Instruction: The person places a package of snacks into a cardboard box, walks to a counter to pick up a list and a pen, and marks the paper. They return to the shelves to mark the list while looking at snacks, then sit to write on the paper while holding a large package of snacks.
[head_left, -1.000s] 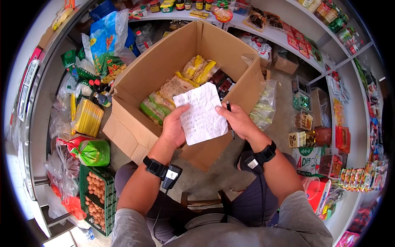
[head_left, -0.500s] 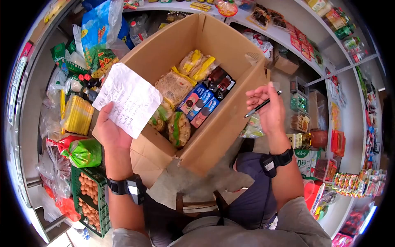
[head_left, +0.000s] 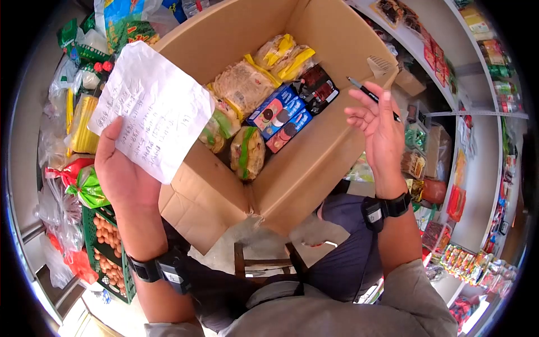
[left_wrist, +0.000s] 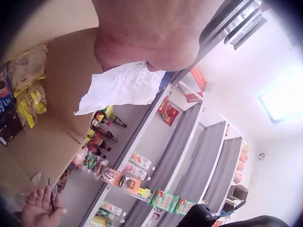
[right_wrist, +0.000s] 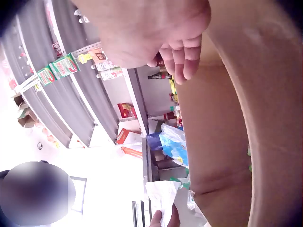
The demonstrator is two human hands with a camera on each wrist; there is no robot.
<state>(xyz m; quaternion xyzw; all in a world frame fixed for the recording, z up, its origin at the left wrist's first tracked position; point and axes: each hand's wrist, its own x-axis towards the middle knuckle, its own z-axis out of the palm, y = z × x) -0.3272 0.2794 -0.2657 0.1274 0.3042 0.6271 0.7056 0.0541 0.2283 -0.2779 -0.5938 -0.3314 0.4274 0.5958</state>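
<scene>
A creased white sheet with handwriting [head_left: 154, 115] is pinched in the left hand [head_left: 126, 174], thumb on its face, left of the box in the head view. The right hand [head_left: 382, 135] is raised over the box's right side, palm up, with a dark pen [head_left: 370, 95] held between thumb and fingers. Between the hands stands an open cardboard box [head_left: 314, 180]. Inside it lie blue and pink cookie boxes [head_left: 281, 115], yellow-edged packs [head_left: 241, 87], a dark pack [head_left: 317, 87] and a green-banded bag [head_left: 247, 154]. In the left wrist view the sheet [left_wrist: 120, 87] hangs beneath the hand.
A green crate of eggs [head_left: 109, 247] and filled plastic bags [head_left: 62, 213] stand at the left. Shelves with packaged goods [head_left: 477, 267] curve along the right. Below the box is a wooden stool [head_left: 266, 262] between the person's legs.
The right hand has let go of the sheet and moved right, turning palm up with the pen. The left hand has carried the sheet left, uncovering the box's contents. The head view has shifted.
</scene>
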